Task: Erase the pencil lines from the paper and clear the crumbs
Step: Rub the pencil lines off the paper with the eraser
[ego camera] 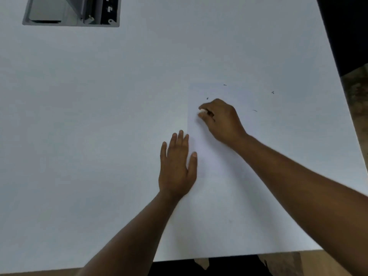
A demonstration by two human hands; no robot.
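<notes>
The right hand (223, 120) is down on the sheet of paper (215, 156), its grip pinched tight on a small white eraser (202, 111), thumb and fingertips closing on it from both sides. The eraser pokes out at the left end of that grip and sits close to the paper's left edge, in the far part of the sheet; whether it presses on the paper cannot be told. The left hand (176, 168) lies flat and spread, fingers apart, holding nothing, planted across the paper's left edge, nearer than the right hand and just left of it. The paper is white on a white bench (89, 116), so only its left and far edges read clearly. Dark eraser crumbs (254, 110) are scattered right of and beyond the right hand, a few on the sheet and one farther right. No pencil lines can be made out on the paper. At the far left a grey recessed box (71, 11) is set into the bench.
</notes>
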